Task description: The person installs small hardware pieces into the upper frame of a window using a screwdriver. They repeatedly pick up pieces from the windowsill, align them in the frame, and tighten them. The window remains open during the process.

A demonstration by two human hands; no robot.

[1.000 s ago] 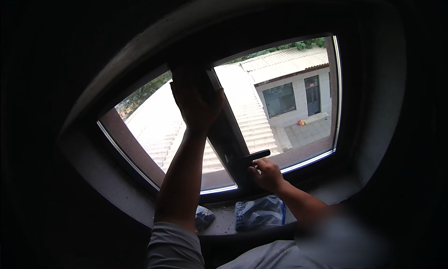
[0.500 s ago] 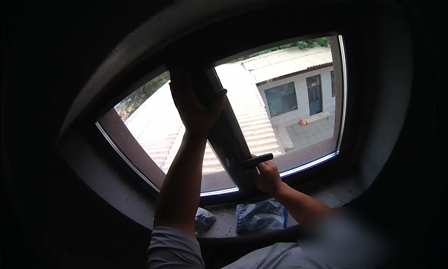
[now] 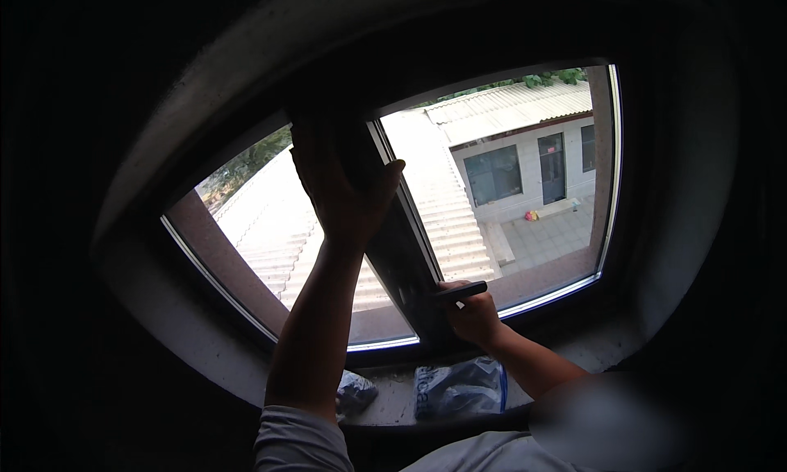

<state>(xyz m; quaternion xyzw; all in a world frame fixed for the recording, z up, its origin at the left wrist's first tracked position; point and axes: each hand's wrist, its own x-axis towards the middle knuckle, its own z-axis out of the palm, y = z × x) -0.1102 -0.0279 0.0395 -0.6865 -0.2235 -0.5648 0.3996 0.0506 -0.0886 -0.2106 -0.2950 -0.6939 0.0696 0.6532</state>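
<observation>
A dark window with two panes stands before me. My left hand (image 3: 348,201) lies flat against the upper part of its dark middle post (image 3: 400,263), fingers pointing up and thumb spread toward the right pane (image 3: 500,251). Lower on that post a black window handle (image 3: 466,292) sticks out to the right. My right hand (image 3: 477,320) is closed round it from below, with the thumb over by its base. Part of those fingers is hidden behind the handle. A bright strip (image 3: 406,197) runs down the right edge of the post.
On the pale windowsill (image 3: 398,394) below lie a clear plastic bag (image 3: 459,388) with dark print and a smaller plastic bundle (image 3: 355,392) beside my left forearm. Thick curved walls surround the window. Outside are a corrugated roof (image 3: 270,242) and a low building (image 3: 533,165).
My view has shifted slightly. The handle and my right hand sit a little lower, and the bright strip beside the post looks wider. Both hands keep their places on the window.
</observation>
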